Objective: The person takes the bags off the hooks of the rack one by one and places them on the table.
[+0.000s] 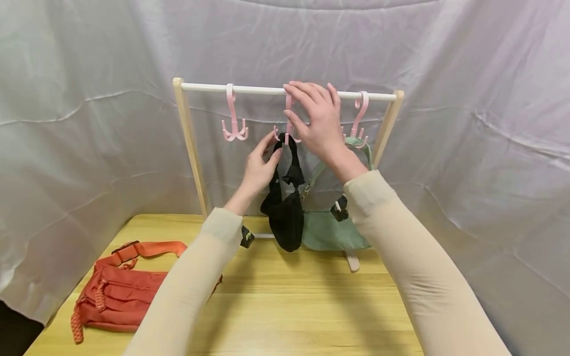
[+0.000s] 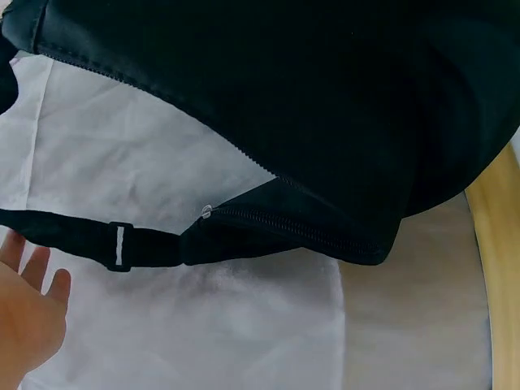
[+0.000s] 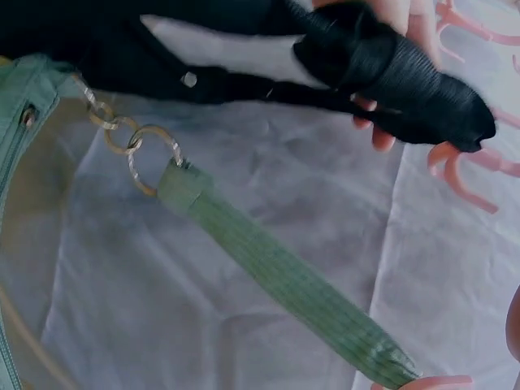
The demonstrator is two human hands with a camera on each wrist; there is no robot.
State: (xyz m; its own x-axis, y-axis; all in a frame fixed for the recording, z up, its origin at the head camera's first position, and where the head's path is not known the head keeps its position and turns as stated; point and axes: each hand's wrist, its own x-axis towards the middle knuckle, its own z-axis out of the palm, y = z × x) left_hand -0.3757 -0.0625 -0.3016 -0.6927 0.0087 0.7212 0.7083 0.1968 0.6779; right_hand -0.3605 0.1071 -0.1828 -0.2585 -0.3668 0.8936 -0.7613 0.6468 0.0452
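A black shoulder bag (image 1: 287, 217) hangs by its strap from the middle pink hook (image 1: 288, 123) on the white rail. Beside that strap is my left hand (image 1: 258, 168), thumb and forefinger apart; in the left wrist view its fingertips lie against the black strap (image 2: 65, 231). In the right wrist view, left-hand fingers show behind the strap loop. My right hand (image 1: 318, 116) is at the rail, fingers extended in front of the middle hook's stem and partly hiding it. A green bag (image 1: 329, 230) hangs from the right pink hook (image 1: 359, 116), partly behind my right forearm.
The rack has wooden side posts (image 1: 191, 143) and a white rail (image 1: 200, 87). A left pink hook (image 1: 233, 118) hangs on it. On the wooden table (image 1: 285, 306) lies a red bag (image 1: 129, 291), partly covered by my left sleeve. Grey cloth (image 1: 111, 123) hangs behind.
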